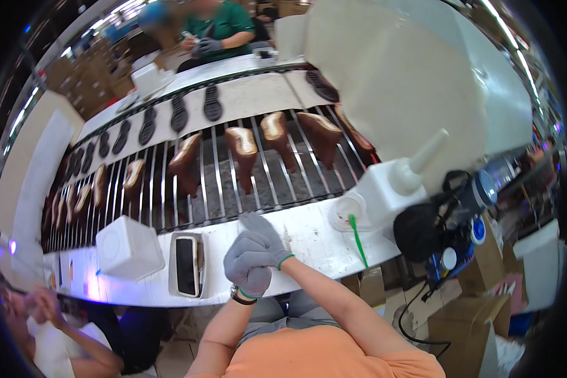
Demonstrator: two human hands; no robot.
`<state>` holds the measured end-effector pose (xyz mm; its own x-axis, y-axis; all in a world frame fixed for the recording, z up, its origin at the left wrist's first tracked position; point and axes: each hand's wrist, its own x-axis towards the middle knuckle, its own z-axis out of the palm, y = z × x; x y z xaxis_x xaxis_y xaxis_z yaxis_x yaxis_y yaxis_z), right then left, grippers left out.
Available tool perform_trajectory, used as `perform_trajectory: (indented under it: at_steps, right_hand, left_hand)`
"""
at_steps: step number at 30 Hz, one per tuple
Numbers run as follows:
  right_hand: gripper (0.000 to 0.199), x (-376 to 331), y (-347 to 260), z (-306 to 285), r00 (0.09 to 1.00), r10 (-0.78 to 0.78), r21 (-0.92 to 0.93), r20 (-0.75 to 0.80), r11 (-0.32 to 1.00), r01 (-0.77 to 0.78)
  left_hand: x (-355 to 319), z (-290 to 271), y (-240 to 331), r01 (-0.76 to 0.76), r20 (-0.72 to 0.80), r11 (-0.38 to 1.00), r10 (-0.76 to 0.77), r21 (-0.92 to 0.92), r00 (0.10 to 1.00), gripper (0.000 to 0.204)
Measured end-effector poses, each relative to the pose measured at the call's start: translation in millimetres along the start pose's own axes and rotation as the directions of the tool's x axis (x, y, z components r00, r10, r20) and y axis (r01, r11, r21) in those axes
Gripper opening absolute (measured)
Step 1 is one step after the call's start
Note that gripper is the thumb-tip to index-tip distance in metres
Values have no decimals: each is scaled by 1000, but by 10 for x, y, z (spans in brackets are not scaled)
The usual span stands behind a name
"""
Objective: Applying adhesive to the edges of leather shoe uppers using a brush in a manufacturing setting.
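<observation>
My left hand (pixel 247 259) and my right hand (pixel 268 235), both in grey knit gloves, meet over the near edge of a white tabletop (pixel 302 228). The left fingers are curled and closed around part of the right hand. The right fingers look stretched toward the rack, though motion blurs them. No separate object shows between the hands. Beside the left hand, a dark-screened phone (pixel 186 265) lies in a shallow tray (pixel 203 286). Beyond my hands, brown shoe uppers (pixel 242 143) with pale bottoms rest on a metal roller conveyor (pixel 217 173).
Dark soles (pixel 213 103) line a pale strip behind the rollers. A white container (pixel 129 247) stands left; a white nozzle bottle (pixel 390 183) and cup with a green-handled brush (pixel 358 240) stand right. A person in green (pixel 233 28) works opposite; another person (pixel 75 340) is lower left.
</observation>
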<state>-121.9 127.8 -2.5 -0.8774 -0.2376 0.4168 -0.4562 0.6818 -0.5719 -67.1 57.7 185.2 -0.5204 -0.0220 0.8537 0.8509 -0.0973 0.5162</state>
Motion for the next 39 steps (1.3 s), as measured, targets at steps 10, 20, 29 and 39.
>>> perform_trajectory:
  at_steps: [10, 20, 29, 39]
  right_hand:
    - [82, 676, 317, 76, 894, 378, 334, -239, 897, -290]
    - [74, 1593, 967, 536, 744, 663, 493, -80, 675, -549]
    - [38, 1927, 825, 199, 745, 644, 812, -174, 522, -261]
    - [48, -293, 203, -1040, 823, 356, 891, 444, -272, -363]
  left_hand:
    - [-1413, -716, -653, 831, -258, 548, -820, -94, 512, 27]
    - [-1430, -794, -674, 840, -114, 432, -864, 329, 490, 23]
    - [-1496, -793, -702, 855, -71, 415, -887, 311, 457, 24]
    - [-816, -815, -778, 847, 166, 514, -831, -132, 530, 72]
